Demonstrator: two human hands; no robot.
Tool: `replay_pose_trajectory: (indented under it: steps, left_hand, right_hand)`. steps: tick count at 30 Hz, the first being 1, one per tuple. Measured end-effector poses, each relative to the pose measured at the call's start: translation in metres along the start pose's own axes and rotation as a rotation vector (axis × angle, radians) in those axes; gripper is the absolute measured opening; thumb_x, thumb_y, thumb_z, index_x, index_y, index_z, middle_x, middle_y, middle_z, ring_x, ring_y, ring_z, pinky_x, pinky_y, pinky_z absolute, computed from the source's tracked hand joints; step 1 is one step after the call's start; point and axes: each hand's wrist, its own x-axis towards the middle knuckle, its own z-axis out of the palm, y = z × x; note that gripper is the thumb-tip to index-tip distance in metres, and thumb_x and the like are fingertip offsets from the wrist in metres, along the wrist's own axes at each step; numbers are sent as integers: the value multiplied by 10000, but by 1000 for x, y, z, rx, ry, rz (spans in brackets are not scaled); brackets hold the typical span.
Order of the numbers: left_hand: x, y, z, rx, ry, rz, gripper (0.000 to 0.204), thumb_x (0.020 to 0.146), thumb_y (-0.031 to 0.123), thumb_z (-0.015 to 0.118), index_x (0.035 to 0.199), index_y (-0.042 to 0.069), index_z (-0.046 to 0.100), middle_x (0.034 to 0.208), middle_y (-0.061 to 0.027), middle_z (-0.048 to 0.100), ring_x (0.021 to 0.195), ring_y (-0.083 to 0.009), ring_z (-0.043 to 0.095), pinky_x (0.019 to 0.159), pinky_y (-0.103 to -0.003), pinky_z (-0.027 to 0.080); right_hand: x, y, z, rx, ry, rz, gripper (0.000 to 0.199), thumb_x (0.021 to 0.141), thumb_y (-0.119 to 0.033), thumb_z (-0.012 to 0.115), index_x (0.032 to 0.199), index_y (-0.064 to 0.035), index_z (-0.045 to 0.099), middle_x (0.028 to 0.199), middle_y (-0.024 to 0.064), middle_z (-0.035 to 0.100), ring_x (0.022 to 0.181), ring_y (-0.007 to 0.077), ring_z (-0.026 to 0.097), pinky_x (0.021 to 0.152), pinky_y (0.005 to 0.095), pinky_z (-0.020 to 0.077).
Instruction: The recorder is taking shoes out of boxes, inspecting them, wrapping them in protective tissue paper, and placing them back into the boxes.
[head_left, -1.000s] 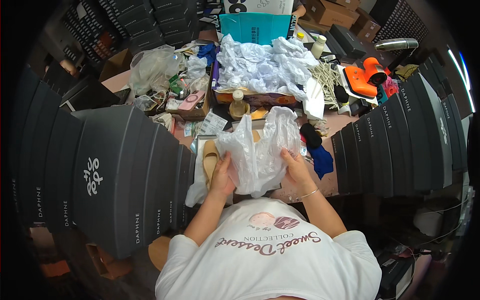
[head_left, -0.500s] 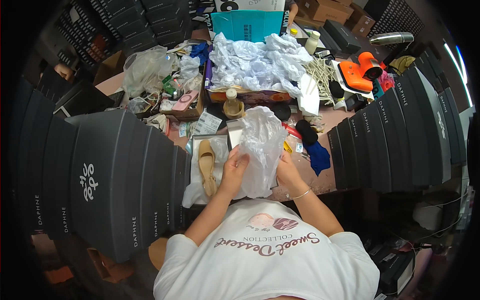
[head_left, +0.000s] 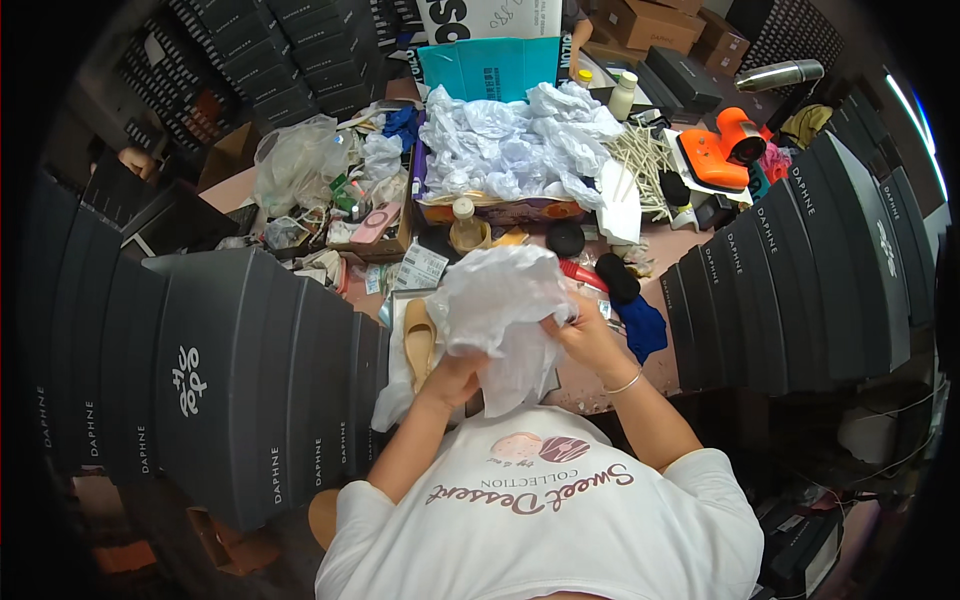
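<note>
A crumpled sheet of thin white tissue paper [head_left: 498, 290] spreads between my two hands above the table. My left hand [head_left: 456, 378] grips its lower left edge, the fingertips partly covered by the paper. On its right edge, my right hand [head_left: 588, 335] pinches the sheet between thumb and fingers. Just left of the paper, a tan flat shoe [head_left: 420, 338] lies in an open shoebox [head_left: 402, 298] lined with white tissue. The sheet and my left hand hide part of the shoe and box.
Stacked dark shoeboxes [head_left: 225, 380] [head_left: 790, 260] wall in both sides. Behind are a carton heaped with crumpled tissue [head_left: 515, 140], a bottle [head_left: 465, 228], an orange device [head_left: 722, 150] and a pile of white sticks [head_left: 645, 165]. A blue cloth [head_left: 642, 325] lies at right.
The tissue has been spread wider, its top folding over toward me. My left hand has moved down and nearer; my right hand has risen slightly to the right.
</note>
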Motion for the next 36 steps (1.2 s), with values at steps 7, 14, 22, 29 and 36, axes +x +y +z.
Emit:
replay_pose_trajectory:
  steps: [7,14,22,29,36]
  left_hand:
    - [24,31,-28,320,-76,184,288,814,68,598,1094,11,635,1062,-84,631,952,-174,619,840,-304,500]
    - [41,46,59,671,-187,221,621,779,92,681,1346,38,434,1122,-100,604,1030,-169,576,890,-292,450]
    - [31,7,18,502,-196,-49,515,838,203,661,1268,-4,468,1158,-69,560,1042,-147,545,855,-315,460]
    - [41,-44,-35,315,38,-31,356,863,125,563,1209,56,518,1111,-84,591,958,-201,588,797,-344,499]
    - [17,4,9,-525,-51,-416,428,914,197,515,1296,21,434,1253,-103,532,1130,-223,544,960,-374,451]
  right_hand:
    - [1,-54,-71,-445,-630,-215,485,738,25,613,1210,-83,576,1227,147,544,1148,299,518,985,361,397]
    - [21,-52,-33,-406,-507,98,489,738,-191,716,1157,16,571,999,161,654,929,169,614,797,301,476]
    - [25,-12,-27,-305,-77,62,296,724,-60,664,1011,-2,625,817,104,638,746,206,622,674,316,487]
    - [-5,-14,-8,-809,-325,-467,595,699,-60,642,1271,-166,518,795,76,483,656,220,562,574,337,466]
    - [-17,-12,-11,-1099,-564,-346,544,759,-117,591,1295,-122,498,847,71,492,745,205,568,667,359,467]
